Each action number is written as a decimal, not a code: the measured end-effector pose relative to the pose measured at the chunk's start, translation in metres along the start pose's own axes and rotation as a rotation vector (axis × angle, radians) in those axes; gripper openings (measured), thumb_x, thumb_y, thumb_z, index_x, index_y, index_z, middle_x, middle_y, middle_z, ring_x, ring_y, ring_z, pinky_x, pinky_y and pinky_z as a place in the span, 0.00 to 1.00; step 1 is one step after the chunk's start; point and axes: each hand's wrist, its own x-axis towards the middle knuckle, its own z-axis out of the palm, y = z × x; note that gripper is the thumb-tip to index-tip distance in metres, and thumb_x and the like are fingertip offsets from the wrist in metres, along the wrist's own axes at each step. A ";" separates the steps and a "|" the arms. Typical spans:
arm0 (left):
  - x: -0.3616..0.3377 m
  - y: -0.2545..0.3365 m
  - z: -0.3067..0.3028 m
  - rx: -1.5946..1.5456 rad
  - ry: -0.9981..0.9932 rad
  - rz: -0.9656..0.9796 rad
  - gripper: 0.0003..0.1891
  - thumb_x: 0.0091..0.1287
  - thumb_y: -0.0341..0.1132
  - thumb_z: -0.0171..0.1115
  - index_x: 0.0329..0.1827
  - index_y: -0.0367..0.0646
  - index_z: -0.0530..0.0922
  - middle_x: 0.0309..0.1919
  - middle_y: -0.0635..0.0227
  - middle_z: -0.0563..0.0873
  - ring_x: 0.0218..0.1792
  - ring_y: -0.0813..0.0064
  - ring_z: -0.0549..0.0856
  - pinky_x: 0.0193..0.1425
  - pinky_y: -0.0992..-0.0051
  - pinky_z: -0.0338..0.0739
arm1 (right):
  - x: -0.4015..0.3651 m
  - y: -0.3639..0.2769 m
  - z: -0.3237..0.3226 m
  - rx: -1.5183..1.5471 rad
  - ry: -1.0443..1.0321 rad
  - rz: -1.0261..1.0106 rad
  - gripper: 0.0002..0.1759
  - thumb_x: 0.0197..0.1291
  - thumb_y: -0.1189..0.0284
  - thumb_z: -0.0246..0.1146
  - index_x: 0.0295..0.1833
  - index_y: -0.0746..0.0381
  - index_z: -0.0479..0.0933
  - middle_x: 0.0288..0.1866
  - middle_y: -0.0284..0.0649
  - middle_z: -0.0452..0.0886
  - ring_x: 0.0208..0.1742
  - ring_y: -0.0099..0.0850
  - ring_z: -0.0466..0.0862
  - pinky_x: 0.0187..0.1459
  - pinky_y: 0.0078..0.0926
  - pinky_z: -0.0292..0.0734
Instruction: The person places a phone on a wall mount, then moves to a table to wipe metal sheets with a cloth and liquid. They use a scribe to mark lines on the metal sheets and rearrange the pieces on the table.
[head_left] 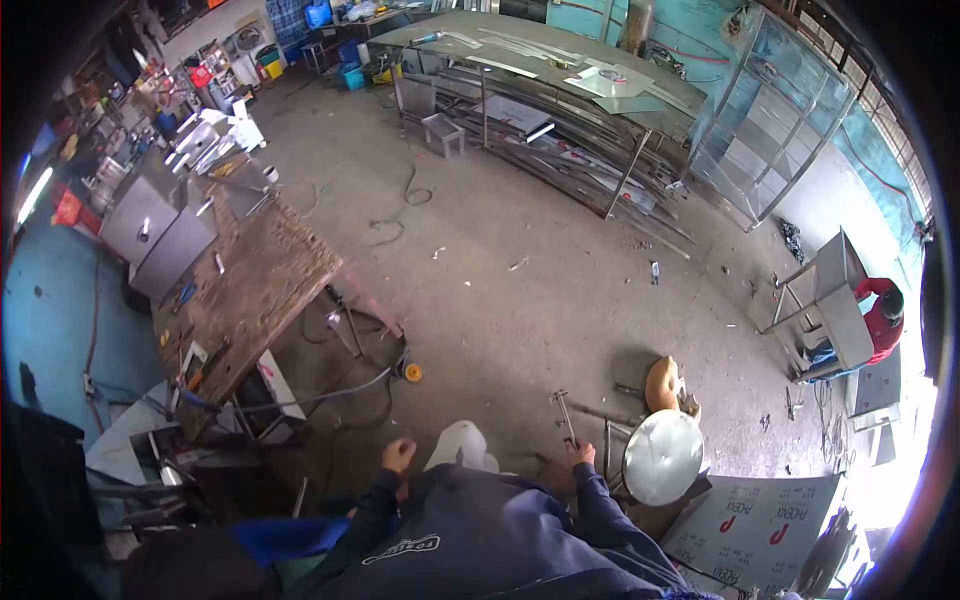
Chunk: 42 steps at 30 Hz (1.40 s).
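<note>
My right hand (pixel 580 454) is closed around the lower end of a slim metal caliper-like tool (pixel 564 412). The tool points away from me, with short crosspieces at its far end. Curled into a fist, my left hand (pixel 399 456) is in front of my dark sleeve; whatever its fingers hold, if anything, is hidden. Between the hands is a pale, rounded shape (pixel 462 445) whose kind I cannot make out. Right of my right hand is a round metal disc (pixel 663 457), beside a tan, rounded thing (pixel 662 384).
A worn wooden workbench (pixel 265 270) is on the left, with cables beneath it. Metal sheets cover a large table (pixel 560 55) at the back. A person in red (pixel 884 322) is at a metal frame on the right. Printed sheet metal (pixel 755 525) lies near my right side.
</note>
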 end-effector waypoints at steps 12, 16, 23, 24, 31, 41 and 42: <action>0.254 0.032 0.049 0.072 -0.936 -0.942 0.24 0.67 0.53 0.62 0.46 0.36 0.82 0.41 0.54 0.87 0.38 0.64 0.87 0.44 0.64 0.81 | 0.305 -0.117 -0.033 0.053 0.047 0.012 0.22 0.57 0.55 0.68 0.43 0.64 0.84 0.27 0.51 0.82 0.28 0.41 0.84 0.34 0.38 0.77; 0.424 0.171 0.067 0.085 -0.216 -0.158 0.25 0.63 0.51 0.68 0.49 0.36 0.84 0.40 0.54 0.90 0.39 0.61 0.89 0.46 0.64 0.81 | 0.393 -0.146 -0.046 0.046 0.140 -0.040 0.20 0.59 0.56 0.68 0.46 0.63 0.84 0.27 0.50 0.83 0.28 0.38 0.84 0.34 0.36 0.77; 0.687 0.370 0.036 -0.002 -0.143 0.173 0.20 0.68 0.42 0.65 0.58 0.39 0.80 0.48 0.55 0.88 0.51 0.63 0.87 0.55 0.67 0.80 | 0.586 -0.245 -0.060 0.109 0.156 -0.018 0.17 0.61 0.60 0.66 0.48 0.61 0.85 0.23 0.47 0.79 0.21 0.35 0.78 0.27 0.36 0.71; 0.719 0.371 0.038 -0.020 -0.105 0.172 0.20 0.68 0.41 0.65 0.58 0.39 0.80 0.47 0.55 0.89 0.49 0.64 0.88 0.54 0.67 0.80 | 0.621 -0.257 -0.059 0.109 0.148 -0.024 0.17 0.61 0.60 0.66 0.48 0.61 0.85 0.23 0.47 0.79 0.21 0.35 0.78 0.27 0.36 0.71; 0.775 0.250 0.089 -0.061 0.074 -0.376 0.14 0.67 0.36 0.61 0.51 0.41 0.82 0.28 0.63 0.87 0.28 0.73 0.85 0.34 0.71 0.80 | 0.886 -0.366 -0.066 0.118 0.132 -0.253 0.16 0.63 0.63 0.66 0.47 0.65 0.83 0.31 0.51 0.84 0.31 0.43 0.86 0.35 0.38 0.78; 0.776 0.293 0.125 0.328 0.016 -0.446 0.14 0.70 0.49 0.57 0.40 0.49 0.80 0.31 0.66 0.84 0.27 0.65 0.84 0.30 0.61 0.78 | 1.093 -0.586 -0.056 0.301 -0.093 -0.438 0.16 0.64 0.68 0.66 0.53 0.67 0.83 0.38 0.52 0.87 0.39 0.39 0.89 0.44 0.31 0.81; 0.800 0.286 0.129 0.469 0.059 -0.334 0.15 0.70 0.51 0.56 0.43 0.49 0.81 0.33 0.64 0.86 0.29 0.63 0.86 0.32 0.58 0.79 | 1.102 -0.606 -0.046 0.334 -0.171 -0.404 0.16 0.64 0.68 0.66 0.53 0.67 0.83 0.38 0.52 0.87 0.39 0.38 0.89 0.44 0.31 0.81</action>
